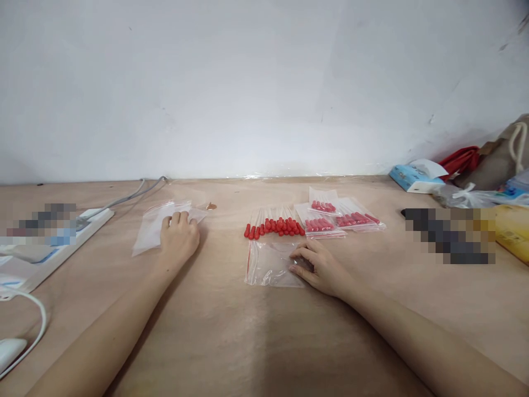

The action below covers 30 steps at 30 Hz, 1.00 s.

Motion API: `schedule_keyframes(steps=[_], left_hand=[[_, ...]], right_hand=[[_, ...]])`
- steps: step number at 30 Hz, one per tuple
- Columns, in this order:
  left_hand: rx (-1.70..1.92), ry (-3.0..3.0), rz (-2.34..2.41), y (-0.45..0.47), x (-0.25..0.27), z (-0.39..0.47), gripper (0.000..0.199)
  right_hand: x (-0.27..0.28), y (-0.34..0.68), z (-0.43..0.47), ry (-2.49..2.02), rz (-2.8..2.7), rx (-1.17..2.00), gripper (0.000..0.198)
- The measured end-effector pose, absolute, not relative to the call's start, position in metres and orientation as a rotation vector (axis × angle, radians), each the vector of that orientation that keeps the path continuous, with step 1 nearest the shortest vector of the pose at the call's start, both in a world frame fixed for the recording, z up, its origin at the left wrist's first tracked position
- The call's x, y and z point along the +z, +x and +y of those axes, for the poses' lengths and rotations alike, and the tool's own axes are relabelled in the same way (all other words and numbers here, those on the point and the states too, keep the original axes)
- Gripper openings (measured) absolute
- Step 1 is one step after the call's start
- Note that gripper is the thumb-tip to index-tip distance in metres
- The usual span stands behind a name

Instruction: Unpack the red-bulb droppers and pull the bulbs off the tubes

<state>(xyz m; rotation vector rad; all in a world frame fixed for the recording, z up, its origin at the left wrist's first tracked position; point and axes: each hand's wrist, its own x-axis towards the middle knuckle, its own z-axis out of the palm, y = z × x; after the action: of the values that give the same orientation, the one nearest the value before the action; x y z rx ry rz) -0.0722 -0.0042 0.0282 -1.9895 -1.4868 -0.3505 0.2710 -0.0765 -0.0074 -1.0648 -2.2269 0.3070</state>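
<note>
On the left, my left hand (182, 234) lies over a small pile of clear zip bags (146, 234). Its fingers are curled down onto the top bag and the fingertips are partly hidden. My right hand (320, 267) rests at the right end of a flat, clear zip bag (268, 264) with a red seal line along its left edge. Thumb and fingers are apart there, touching the plastic. Just behind that bag lies a row of thin clear sticks with red bulb ends (281, 225). Filled zip bags (351, 212) holding similar red-ended pieces overlap to the right.
A white power strip (88, 226) with plugs and grey cables lies at the left. A small brown scrap (211, 206) sits behind the bag pile. At the right are a blue tissue pack (415, 179), a tied plastic bag (465, 194) and a yellow packet (514, 229). A white wall (248, 99) bounds the table.
</note>
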Motion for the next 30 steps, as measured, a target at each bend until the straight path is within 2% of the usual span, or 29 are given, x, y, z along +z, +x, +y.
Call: schedule_keyframes(steps=[7, 11, 15, 18, 22, 26, 30], left_hand=[[-0.324, -2.003, -1.540, -0.077, 0.030, -0.001, 0.027], [-0.382, -2.042, -1.602, -0.058, 0.028, -0.003, 0.021], [-0.466, -2.328, -1.746, -0.023, 0.027, -0.002, 0.016], [-0.685, -2.514, -1.878, -0.003, 0.026, -0.005, 0.021], [-0.940, -2.622, -1.725, 0.008, 0.030, -0.023, 0.026], [-0.863, -2.800, -1.805, 0.018, 0.034, -0.047, 0.029], [-0.771, -2.923, -1.963, 0.027, 0.028, -0.055, 0.049]], right_hand=[[-0.004, 0.270, -0.077, -1.061, -2.234, 0.294, 0.014], [-0.005, 0.271, -0.077, -1.066, -2.241, 0.296, 0.015], [-0.008, 0.271, -0.076, -1.061, -2.232, 0.287, 0.016], [-0.008, 0.271, -0.075, -1.023, -2.240, 0.274, 0.018], [-0.002, 0.271, -0.077, -0.980, -2.333, 0.285, 0.024], [0.005, 0.270, -0.079, -0.895, -2.476, 0.326, 0.039], [0.008, 0.269, -0.079, -0.757, -2.597, 0.426, 0.048]])
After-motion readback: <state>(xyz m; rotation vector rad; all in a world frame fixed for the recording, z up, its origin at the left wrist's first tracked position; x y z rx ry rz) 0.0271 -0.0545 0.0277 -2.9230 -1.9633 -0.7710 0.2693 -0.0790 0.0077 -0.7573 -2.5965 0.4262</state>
